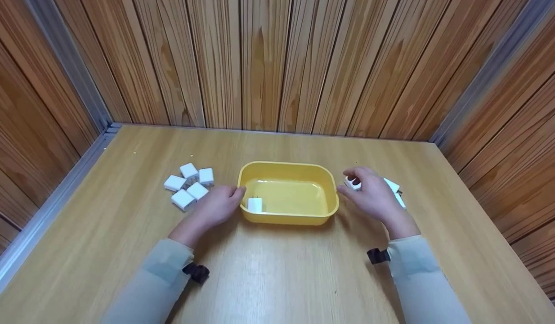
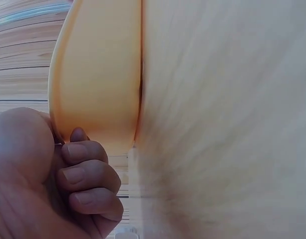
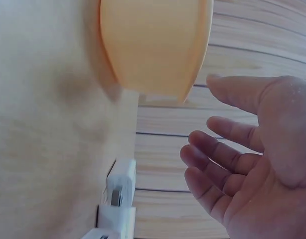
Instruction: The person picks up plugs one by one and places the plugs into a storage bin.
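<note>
A yellow plastic tub (image 1: 288,219) stands mid-table. One white plug-in charger (image 1: 255,205), prongs up the picture, lies inside at its front left. My left hand (image 1: 219,204) grips the tub's left end, thumb at the rim; in the left wrist view its fingers (image 2: 90,174) curl against the outer wall. Beside the right end, my right hand (image 1: 372,193) hovers with bent, spread fingers and nothing in them, as the right wrist view shows. Its thumb tip (image 3: 215,82) is close to the rim. A white charger (image 1: 352,183) shows between thumb and fingers, beyond them on the table.
Several white chargers (image 1: 183,199) lie in a cluster left of the tub, just beyond my left hand. More chargers (image 1: 391,184) lie on the right, partly hidden by my right hand. Wood-panelled walls (image 1: 277,67) enclose the table (image 1: 277,270) at the back and sides.
</note>
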`<state>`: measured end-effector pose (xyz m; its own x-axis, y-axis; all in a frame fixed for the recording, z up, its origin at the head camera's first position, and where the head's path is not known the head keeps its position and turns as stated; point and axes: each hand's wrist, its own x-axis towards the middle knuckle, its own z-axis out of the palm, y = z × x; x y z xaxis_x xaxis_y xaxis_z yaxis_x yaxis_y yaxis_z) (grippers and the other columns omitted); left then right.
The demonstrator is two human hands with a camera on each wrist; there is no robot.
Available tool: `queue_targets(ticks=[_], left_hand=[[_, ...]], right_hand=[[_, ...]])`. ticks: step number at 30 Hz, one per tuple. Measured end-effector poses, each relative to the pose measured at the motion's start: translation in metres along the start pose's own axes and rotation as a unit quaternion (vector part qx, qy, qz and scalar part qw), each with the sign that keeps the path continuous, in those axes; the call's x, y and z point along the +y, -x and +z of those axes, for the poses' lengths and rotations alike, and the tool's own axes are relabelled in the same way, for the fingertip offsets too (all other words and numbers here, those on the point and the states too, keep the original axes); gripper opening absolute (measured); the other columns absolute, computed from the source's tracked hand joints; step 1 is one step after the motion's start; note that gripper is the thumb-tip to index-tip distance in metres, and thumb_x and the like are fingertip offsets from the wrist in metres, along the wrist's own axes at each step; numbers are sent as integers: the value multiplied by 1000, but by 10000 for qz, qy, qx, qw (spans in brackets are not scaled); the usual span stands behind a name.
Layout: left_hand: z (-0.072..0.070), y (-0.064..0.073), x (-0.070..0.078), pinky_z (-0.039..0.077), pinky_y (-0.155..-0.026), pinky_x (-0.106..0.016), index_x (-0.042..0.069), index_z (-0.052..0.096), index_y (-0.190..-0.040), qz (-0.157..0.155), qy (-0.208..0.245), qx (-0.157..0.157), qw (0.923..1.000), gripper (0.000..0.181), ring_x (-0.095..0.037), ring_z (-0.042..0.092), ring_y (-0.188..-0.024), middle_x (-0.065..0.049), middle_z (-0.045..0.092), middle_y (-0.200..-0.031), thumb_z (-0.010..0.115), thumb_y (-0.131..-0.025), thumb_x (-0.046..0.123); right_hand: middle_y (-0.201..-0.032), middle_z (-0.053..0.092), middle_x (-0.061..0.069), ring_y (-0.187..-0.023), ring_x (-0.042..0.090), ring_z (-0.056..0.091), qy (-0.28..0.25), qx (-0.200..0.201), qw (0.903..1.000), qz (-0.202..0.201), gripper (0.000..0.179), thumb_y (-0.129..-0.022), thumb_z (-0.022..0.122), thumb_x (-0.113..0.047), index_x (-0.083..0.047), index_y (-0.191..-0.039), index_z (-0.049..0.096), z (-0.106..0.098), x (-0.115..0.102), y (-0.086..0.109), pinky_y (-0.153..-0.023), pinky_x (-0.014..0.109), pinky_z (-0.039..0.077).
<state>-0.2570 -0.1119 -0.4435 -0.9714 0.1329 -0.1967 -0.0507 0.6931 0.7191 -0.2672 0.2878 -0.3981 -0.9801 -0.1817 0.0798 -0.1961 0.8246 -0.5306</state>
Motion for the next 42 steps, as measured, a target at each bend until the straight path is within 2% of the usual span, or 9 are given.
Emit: queue_targets(ticks=[6,11,16,23,29,34,39,42], left_hand=[[0,1,0,49,-75,-40,17,74,-123,-67,123,6,9999,54,-27,63,-84,-9,60,-90,40,-117,58],[-1,4,-1,50,-76,-40,16,73,-121,-73,166,18,9998,53,-28,63,-84,-10,60,-91,40,-117,58],[-1,4,-2,51,-81,-41,16,73,-127,-12,143,8,9999,56,-27,65,-89,-9,62,-94,39,-117,60],[1,2,0,49,-84,-42,14,73,-124,-11,-70,38,10000,57,-27,63,-92,-8,57,-91,37,-118,58],[1,3,-1,49,-83,-42,16,72,-121,-8,1,20,10000,57,-26,63,-91,-9,59,-93,37,-117,60],[0,3,-4,49,-79,-42,16,73,-119,74,48,39,10000,56,-26,62,-86,-8,58,-91,37,-117,59],[0,3,-3,49,-78,-42,17,73,-119,98,7,23,9999,56,-27,63,-85,-9,59,-91,37,-117,60],[2,3,-3,50,-81,-42,17,72,-120,71,2,12,10000,56,-27,64,-88,-9,60,-93,38,-117,60]], right_hand=[[-142,60,18,-129,40,60,87,-42,9993,362,56,-109,73,-40,-4,-151,60,-7,14,-1,-110,61,52],[-144,57,17,-129,40,59,190,-165,9980,588,53,-110,71,-39,-7,-151,60,-12,24,-3,-111,63,50],[-146,57,20,-131,43,59,307,-276,9973,615,53,-110,72,-38,-5,-150,62,-18,34,-2,-111,66,49],[-142,59,22,-126,42,59,329,-345,9967,659,51,-108,75,-37,-2,-144,66,-21,46,-2,-109,65,49],[-141,59,21,-125,42,58,302,-501,9948,835,55,-107,75,-40,-3,-147,65,-26,51,0,-107,63,51],[-141,60,22,-122,41,58,285,-641,9928,974,56,-107,75,-40,-4,-149,64,-31,52,1,-103,58,53],[-129,64,19,-111,36,59,223,-917,9887,1162,52,-108,76,-38,-3,-145,65,-37,55,4,-90,46,53],[-122,67,17,-106,34,61,243,-1069,9856,1287,51,-107,76,-37,-2,-142,66,-40,56,8,-86,43,52]])
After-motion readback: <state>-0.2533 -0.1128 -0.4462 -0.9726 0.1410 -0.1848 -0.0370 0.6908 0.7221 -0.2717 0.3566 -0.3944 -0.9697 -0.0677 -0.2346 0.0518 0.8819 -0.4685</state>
